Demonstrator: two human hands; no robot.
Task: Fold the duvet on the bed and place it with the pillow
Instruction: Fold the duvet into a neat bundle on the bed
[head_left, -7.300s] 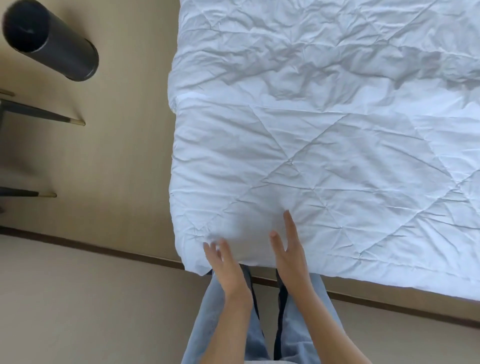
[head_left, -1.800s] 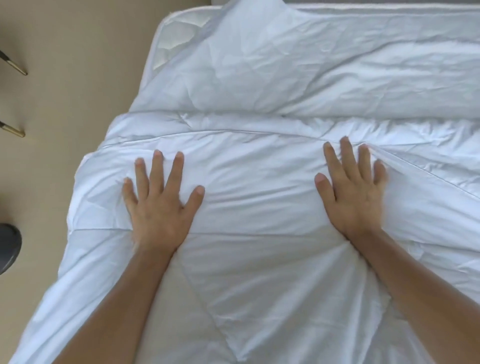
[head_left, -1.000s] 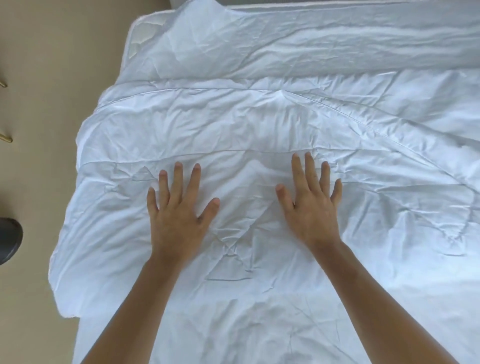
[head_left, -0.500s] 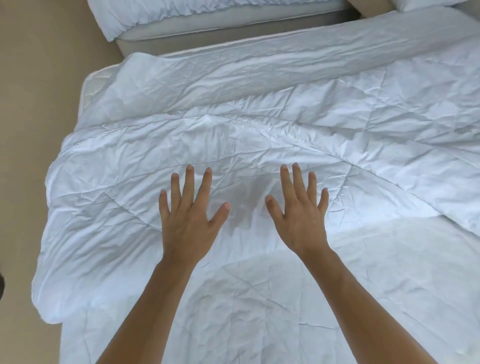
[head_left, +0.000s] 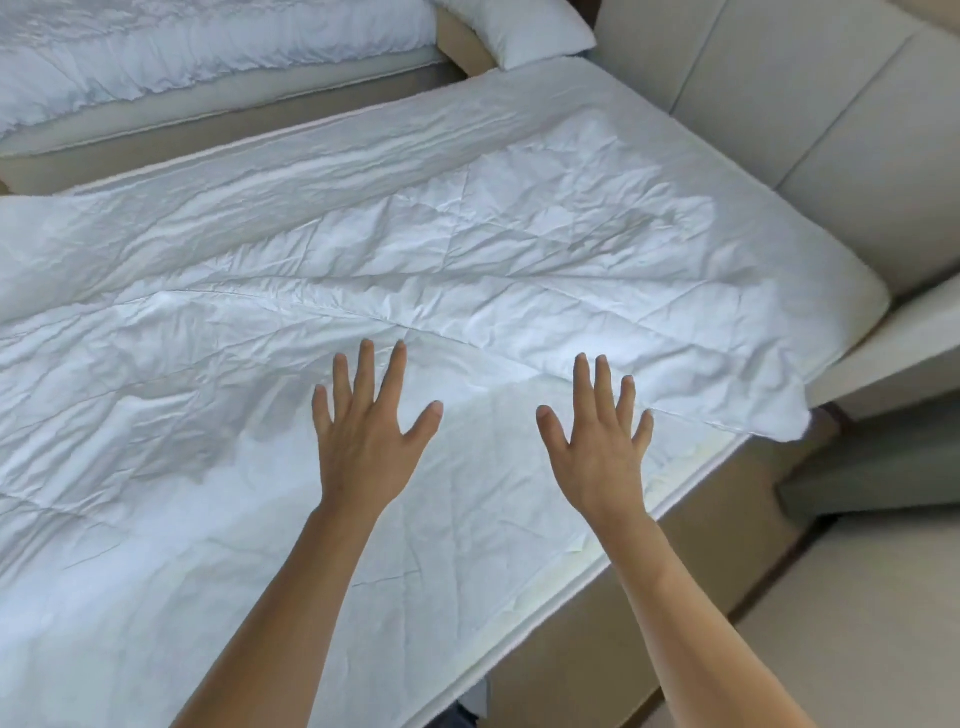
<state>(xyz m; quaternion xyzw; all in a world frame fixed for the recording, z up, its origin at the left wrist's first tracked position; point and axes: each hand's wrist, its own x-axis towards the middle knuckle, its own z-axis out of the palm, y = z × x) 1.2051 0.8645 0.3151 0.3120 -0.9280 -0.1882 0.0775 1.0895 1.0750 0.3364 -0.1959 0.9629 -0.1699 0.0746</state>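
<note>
The duvet (head_left: 363, 270) lies across the bed (head_left: 613, 582), doubled over once: its folded edge runs from the left side toward the right, where a corner hangs just off the mattress near the headboard (head_left: 810, 93). Nearer the person, the sheet is bare.

The left hand (head_left: 366, 431) is spread flat, fingers straight and apart, holding nothing; its fingertips reach over the duvet's near edge. Whether the palm touches the cloth or hovers just above it cannot be told.

The right hand (head_left: 597, 447) is spread the same way, empty, its fingers at the duvet's edge where the edge slants toward the hanging corner.

The pillow (head_left: 519, 31) sits at the far top, well apart from both hands, between this bed and the second bed (head_left: 156, 62) on the left.

By my reading, the step in hand is smoothing after a first fold, so the task is perhaps partway done. The next move likely calls for gripping the duvet at two points along an edge and bringing it over again into a smaller bundle, keeping the layers aligned, before it is carried up to the pillow.
</note>
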